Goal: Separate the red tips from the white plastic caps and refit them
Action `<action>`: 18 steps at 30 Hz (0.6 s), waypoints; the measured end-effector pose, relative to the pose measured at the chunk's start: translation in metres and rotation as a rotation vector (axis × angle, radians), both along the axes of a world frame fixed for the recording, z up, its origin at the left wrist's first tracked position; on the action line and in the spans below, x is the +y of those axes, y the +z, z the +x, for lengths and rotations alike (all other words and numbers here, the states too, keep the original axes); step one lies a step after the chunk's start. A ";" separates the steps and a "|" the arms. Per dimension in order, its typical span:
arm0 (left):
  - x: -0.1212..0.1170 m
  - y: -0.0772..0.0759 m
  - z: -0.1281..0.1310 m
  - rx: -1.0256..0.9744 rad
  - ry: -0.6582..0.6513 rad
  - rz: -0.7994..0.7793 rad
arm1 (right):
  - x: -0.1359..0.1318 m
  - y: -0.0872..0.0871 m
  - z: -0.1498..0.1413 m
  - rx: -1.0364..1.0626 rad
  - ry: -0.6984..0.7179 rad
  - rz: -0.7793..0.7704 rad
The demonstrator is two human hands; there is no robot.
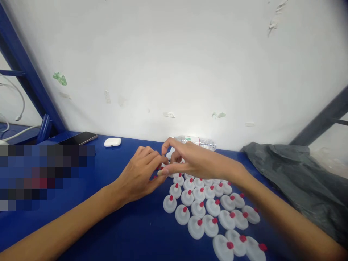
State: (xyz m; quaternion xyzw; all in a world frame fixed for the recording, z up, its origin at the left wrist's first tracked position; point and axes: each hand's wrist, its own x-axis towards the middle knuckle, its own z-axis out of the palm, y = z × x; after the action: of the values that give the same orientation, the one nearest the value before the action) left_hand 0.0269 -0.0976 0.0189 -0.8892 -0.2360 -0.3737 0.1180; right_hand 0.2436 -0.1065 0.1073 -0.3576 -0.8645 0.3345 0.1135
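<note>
White discs with red tips [212, 207] lie in a slanting cluster on the blue table [130, 228], spread from beneath the 2 hands toward the near right. Several overlap or touch; each red tip stands at the disc's upper right or upper edge. The left hand [141, 170] is half curled above the far-left end of the cluster. The right hand [190, 159] is partly closed, thumb and forefinger bent toward the left fingertips. A bit of white and red shows between the 2 hands; whether either has hold of it cannot be told.

Behind the right hand, a clear bottle [208, 144] lies on its side near the white wall [174, 65]. At left are a white case [112, 142] and, farther left, a dark phone [81, 138]. At right, dark grey sheeting [282, 170] lies crumpled, partly behind the right forearm.
</note>
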 end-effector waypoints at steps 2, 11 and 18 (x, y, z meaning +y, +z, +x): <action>0.001 0.000 -0.001 0.043 -0.007 0.040 | 0.000 0.000 -0.001 0.009 -0.006 -0.014; -0.006 0.008 0.003 -0.205 0.057 -0.359 | 0.011 -0.002 0.005 -0.087 0.001 0.337; 0.021 0.005 -0.018 -0.371 0.364 -0.465 | 0.036 0.002 0.043 -0.311 -0.305 0.563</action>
State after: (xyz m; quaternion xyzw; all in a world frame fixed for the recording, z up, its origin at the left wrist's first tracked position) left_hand 0.0084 -0.0765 0.0235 -0.7525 -0.4870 -0.4381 -0.0682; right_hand 0.2864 -0.0707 0.1093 -0.4841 -0.8663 0.0040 0.1233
